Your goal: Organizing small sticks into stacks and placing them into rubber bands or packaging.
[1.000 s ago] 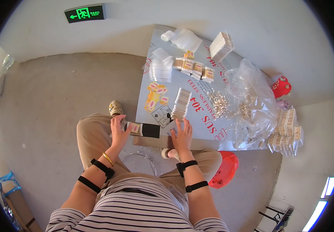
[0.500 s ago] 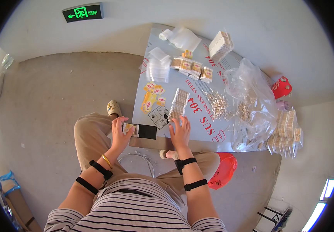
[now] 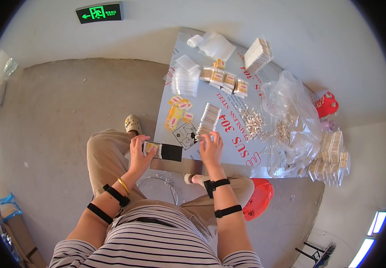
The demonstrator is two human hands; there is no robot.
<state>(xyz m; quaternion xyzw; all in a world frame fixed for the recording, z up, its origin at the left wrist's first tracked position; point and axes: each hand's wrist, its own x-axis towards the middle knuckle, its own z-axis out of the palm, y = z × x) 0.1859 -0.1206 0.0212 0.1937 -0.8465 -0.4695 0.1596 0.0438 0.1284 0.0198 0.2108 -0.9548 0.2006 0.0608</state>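
Note:
At the table's near left corner, my left hand (image 3: pixel 140 154) curls around a small bundle of cotton swabs (image 3: pixel 156 150) with a yellow card among them. The bundle lies at the left end of a flat black strip (image 3: pixel 172 152). My right hand (image 3: pixel 211 147) is at the near end of a slanting row of loose cotton swabs (image 3: pixel 210 117), its thumb and forefinger closed on the end ones. How many it grips is hidden by the fingers. Yellow printed cards (image 3: pixel 175 117) lie left of the row.
Clear bags (image 3: pixel 185 81) and finished swab packs (image 3: pixel 225 79) lie farther back on the metal-sheet table (image 3: pixel 233 154). Loose swabs (image 3: pixel 253 119) are heaped beside a large plastic bag (image 3: pixel 289 107) on the right. Stacked packs (image 3: pixel 331 152) are at the right edge; a red bag (image 3: pixel 258 198) sits below.
My right hand has shifted slightly, and its thumb and fingers have drawn closer together at the row's near end. My left hand stays on its bundle. The whole view has shifted a little.

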